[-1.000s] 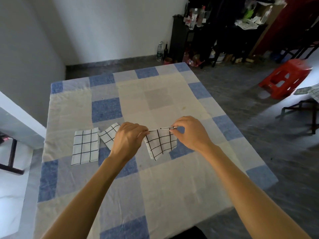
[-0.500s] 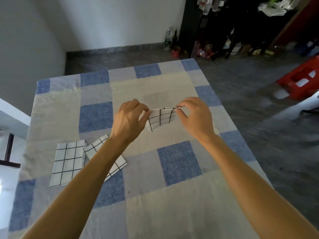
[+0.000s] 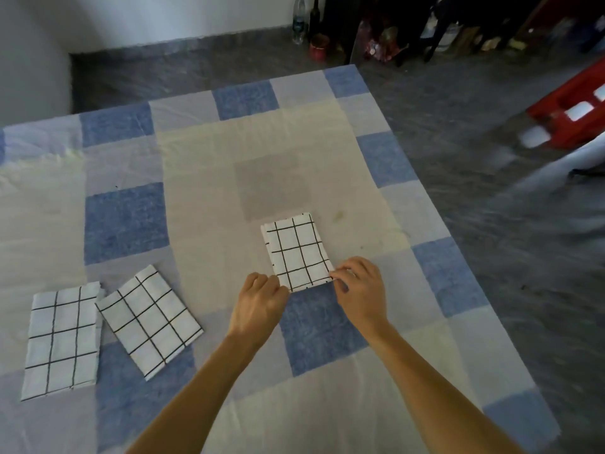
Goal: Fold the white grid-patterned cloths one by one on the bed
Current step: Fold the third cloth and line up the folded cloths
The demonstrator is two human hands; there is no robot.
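Observation:
A white grid-patterned cloth [image 3: 296, 250] lies flat as a folded rectangle on the bed [image 3: 203, 178]. My left hand [image 3: 258, 304] pinches its near left corner. My right hand [image 3: 358, 290] pinches its near right corner. Both hands sit at the cloth's near edge, fingers curled. Two more folded grid cloths lie at the left: one [image 3: 149, 319] turned at an angle, the other [image 3: 62, 340] further left, its top right corner touching the angled one.
The bed carries a blue, grey and cream checked sheet; its right edge drops to a dark grey floor. A red plastic stool [image 3: 576, 109] stands at the right. Bottles [image 3: 299, 19] and clutter line the far wall.
The cloth, held up in the air between both hands before, now lies flat on the bed. Both hands have come down with it and stay at its near corners.

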